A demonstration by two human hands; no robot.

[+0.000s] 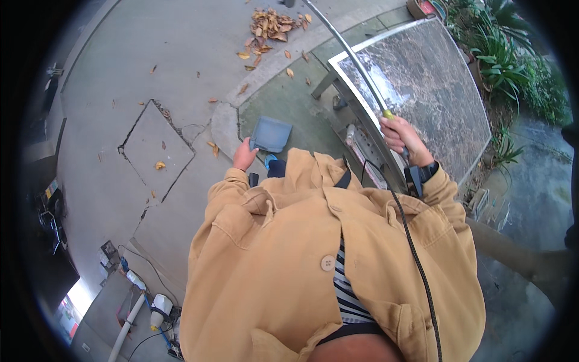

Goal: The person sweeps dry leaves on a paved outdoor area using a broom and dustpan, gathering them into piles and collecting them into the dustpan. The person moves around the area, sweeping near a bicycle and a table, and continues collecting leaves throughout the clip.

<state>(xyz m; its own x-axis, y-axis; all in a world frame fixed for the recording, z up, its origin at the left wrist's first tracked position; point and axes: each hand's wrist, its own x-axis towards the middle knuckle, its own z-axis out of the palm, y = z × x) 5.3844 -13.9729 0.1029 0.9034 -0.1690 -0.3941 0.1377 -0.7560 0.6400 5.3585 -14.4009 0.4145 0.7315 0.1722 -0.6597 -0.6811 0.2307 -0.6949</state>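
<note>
In my left hand (244, 154) is a grey-blue plastic dustpan (271, 134), gripped at its handle end, in front of my jacket. My right hand (404, 139) is closed around a long metal pole (350, 52) with a yellow-green collar. The pole slants up and away past the table's edge. Its far end runs to the top of the picture, where only a bit of a dark piece (287, 2) shows, so I cannot tell what head it carries. Close to that end lies a heap of dry brown leaves (271, 26) on the concrete.
A marble-patterned table (420, 90) stands at the right, beside potted plants (502, 68). Loose leaves (290, 73) dot the ground. A cracked concrete slab (158, 149) lies to the left. At lower left are a white pipe (126, 328), cables and a white bottle (162, 305).
</note>
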